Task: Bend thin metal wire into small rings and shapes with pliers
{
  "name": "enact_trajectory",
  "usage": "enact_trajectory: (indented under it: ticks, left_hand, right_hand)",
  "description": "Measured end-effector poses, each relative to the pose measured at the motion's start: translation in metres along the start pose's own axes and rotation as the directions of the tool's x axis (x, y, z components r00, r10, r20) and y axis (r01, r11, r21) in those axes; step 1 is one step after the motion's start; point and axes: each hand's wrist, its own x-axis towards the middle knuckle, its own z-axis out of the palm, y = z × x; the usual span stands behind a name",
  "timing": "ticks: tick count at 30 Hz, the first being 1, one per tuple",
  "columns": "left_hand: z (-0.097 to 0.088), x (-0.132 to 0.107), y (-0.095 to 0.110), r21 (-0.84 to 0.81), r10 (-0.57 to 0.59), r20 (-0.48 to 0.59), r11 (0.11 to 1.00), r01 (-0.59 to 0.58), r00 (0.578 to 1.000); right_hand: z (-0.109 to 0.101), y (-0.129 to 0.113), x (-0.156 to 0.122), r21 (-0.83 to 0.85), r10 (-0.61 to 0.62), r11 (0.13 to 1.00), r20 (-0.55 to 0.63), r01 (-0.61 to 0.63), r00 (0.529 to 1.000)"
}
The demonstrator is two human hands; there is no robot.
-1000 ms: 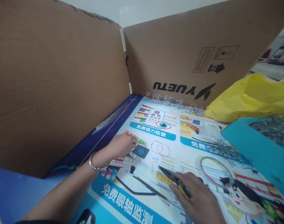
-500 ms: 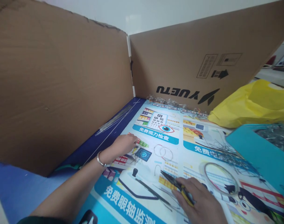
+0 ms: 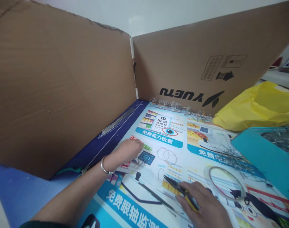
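My left hand (image 3: 130,149), with a silver bangle at the wrist, is closed and low over the printed sheet; its fingertips are hidden, so what it grips cannot be made out. Some thin wires (image 3: 139,163) lie just below it. My right hand (image 3: 204,202) is wrapped round the yellow-and-black handles of needle-nose pliers (image 3: 174,183). Their dark jaws point up and left, close to a small bent wire (image 3: 161,173). Between and beyond both hands, two overlapping wire rings (image 3: 167,156) rest flat. A larger wire coil (image 3: 226,183) lies right of the pliers.
Cardboard walls (image 3: 63,82) stand at left and back. Straight wires (image 3: 116,123) lie along the left wall, near teal-handled scissors (image 3: 69,171). At right are loose wire pieces (image 3: 241,163), a blue box (image 3: 258,155) of wire scraps and a yellow bag (image 3: 255,107). More scraps (image 3: 172,104) line the back wall.
My left hand has shifted slightly to the right, its fingers still closed. My right hand and the pliers have stayed nearly in place.
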Motion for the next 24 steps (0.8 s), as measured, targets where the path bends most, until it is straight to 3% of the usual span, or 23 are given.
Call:
enact_trajectory:
  ticks: [14, 24]
  left_hand:
    - [0.003, -0.002, -0.003, -0.029, -0.02, 0.032, 0.999, 0.021, 0.999]
    - [-0.014, 0.002, -0.007, -0.199, -0.035, -0.011, 0.979, 0.032, 0.999]
  right_hand:
    - [-0.001, 0.002, 0.0, -0.033, -0.052, 0.998, -0.021, 0.052, 0.998]
    - [-0.003, 0.001, 0.005, -0.003, -0.085, 0.996, -0.05, 0.085, 0.995]
